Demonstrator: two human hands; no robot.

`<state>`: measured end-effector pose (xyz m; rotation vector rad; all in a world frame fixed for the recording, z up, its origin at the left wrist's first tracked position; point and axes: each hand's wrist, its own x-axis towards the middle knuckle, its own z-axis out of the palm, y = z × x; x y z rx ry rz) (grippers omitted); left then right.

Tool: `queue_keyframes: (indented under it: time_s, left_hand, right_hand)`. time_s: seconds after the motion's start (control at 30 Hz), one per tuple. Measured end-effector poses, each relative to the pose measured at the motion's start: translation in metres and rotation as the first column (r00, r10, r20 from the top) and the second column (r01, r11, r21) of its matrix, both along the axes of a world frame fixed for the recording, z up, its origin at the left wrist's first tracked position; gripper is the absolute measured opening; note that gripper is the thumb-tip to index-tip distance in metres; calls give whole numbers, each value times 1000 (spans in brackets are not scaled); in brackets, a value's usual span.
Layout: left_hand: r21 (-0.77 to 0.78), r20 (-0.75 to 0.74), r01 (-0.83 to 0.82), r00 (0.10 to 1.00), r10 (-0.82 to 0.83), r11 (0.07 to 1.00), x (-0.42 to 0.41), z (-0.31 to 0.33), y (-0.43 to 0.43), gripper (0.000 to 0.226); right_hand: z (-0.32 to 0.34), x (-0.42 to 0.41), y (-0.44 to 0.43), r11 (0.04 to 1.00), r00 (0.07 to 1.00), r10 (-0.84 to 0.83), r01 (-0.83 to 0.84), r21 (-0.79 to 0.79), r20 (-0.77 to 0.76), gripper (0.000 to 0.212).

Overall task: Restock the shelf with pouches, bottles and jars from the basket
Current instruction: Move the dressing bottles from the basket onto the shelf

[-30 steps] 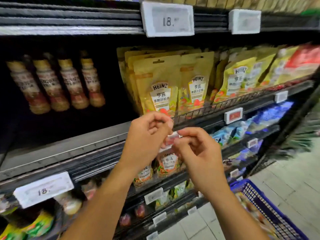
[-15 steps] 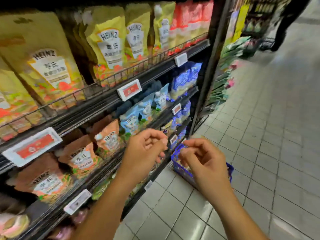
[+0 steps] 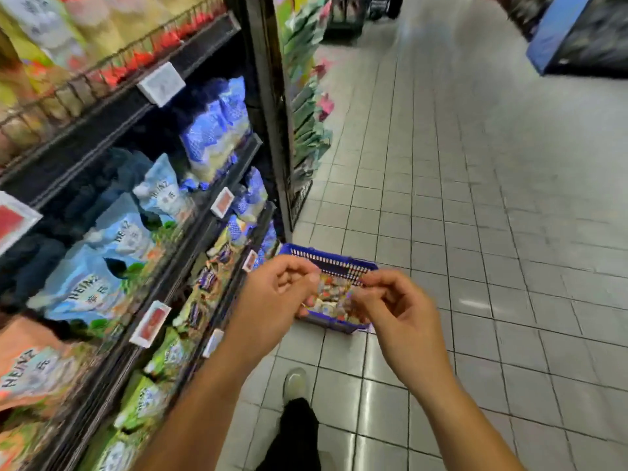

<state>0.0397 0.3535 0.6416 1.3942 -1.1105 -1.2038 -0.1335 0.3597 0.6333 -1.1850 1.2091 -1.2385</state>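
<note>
Two bare hands side by side in front of the body, near each other but not touching. Left hand with fingers curled inward, thumb tip close to the forefinger. Right hand curled the same way, fingertips drawn together. Nothing visible inside either, though both blurred by motion.

Beyond and below the hands, showing through the gap between them: a blue plastic basket on the pale tiled floor. Near corners hidden behind both hands. Slotted walls, dark blue rim. Filled with small packaged goods in mixed white, red and yellow, too blurred to sort into pouches, bottles or jars.

To the left of the left hand, a black shelf in several tiers. Stocked at hand level with light blue pouches marked HEINZ, upright in rows; lower and further left, an orange pouch with the same name. White price tags with red panels along the shelf edges. Below the hands, one shoe and a dark trouser leg.
</note>
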Motion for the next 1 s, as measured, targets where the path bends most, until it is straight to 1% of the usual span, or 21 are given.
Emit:
queue_keyframes:
  time_s: [0.07,0.17,0.33,0.43,0.57,0.73,0.93,1.0]
  left_hand:
    - [33,-9,37,999,-36,999,0,-8,-22,13]
    - [66,16,67,998,-68,996,3,-19,-61,11]
    - [109,18,97,995,-100,989,15,-31,-131,8]
    - [130,21,122,992,-126,984,23,-38,-170,9]
    - [163,42,131,989,-139,978,26,-54,-216,11]
    - [231,44,150,985,-164,961,21,-81,-256,11]
    - [313,72,124,985,-154,941,10,-128,-297,15]
    - [370,84,92,988,-132,925,6,-145,-311,19]
  right_hand:
    - [-6,-3,-17,1000,1000,-25,25,16,-10,34]
    - [-15,-3,-48,997,998,-56,57,45,-27,34]
    - [-25,1,-106,988,990,-107,116,104,-88,24]
    - [-32,2,-135,979,984,-142,156,133,-109,25]
    - [-44,1,-167,966,980,-177,190,174,-91,23]
    - [-65,-6,-196,948,976,-195,214,236,-100,30]
    - [-104,-32,-235,925,976,-164,202,321,-141,21]
    - [-120,-41,-250,909,977,-141,191,370,-157,16]
